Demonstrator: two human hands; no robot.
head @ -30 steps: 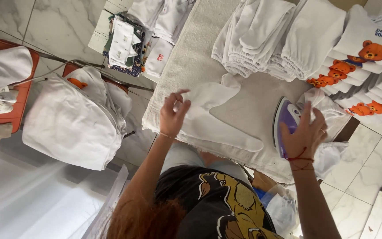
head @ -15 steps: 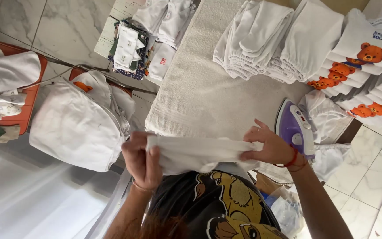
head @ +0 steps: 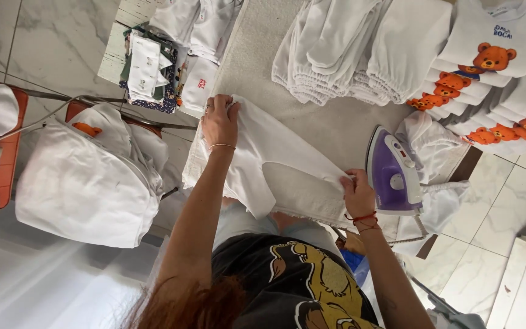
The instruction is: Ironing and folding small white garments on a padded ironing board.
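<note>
White cloth, a small garment (head: 275, 161), lies spread at the near edge of the surface (head: 336, 122), the left hand (head: 219, 122) pinching its far corner and the right hand (head: 357, 192) gripping its other end beside the purple iron (head: 392, 173); it looks laid out but not yet pressed or folded; folded white stacks (head: 360, 55) and bear-print shirts (head: 488, 67) along the far edge suggest much is already finished.
</note>
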